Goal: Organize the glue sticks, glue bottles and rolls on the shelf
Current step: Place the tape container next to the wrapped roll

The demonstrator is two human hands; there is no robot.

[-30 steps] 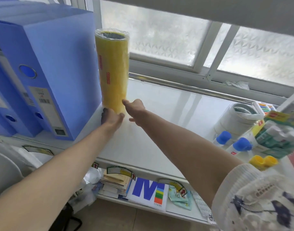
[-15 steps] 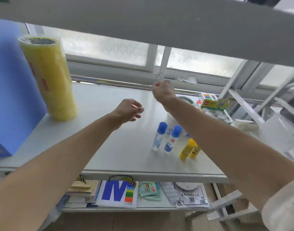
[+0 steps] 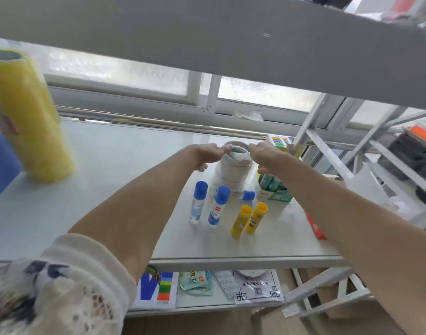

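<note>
Hands (image 3: 238,154) at white roll's (image 3: 234,166) top rim

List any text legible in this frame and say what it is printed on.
"M": large blue letter, partly hidden, on the booklet on the lower shelf.
Yellow roll: red print, blurred.
Blue-capped glue bottles: labels too small.
Yellow glue sticks: unreadable.
Green box: unreadable.
Green packet: unreadable.

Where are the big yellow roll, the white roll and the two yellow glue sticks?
yellow roll (image 3: 30,122), head view, its side.
white roll (image 3: 233,169), head view, its side wall.
yellow glue sticks (image 3: 239,221), head view, left stick's body.
</note>
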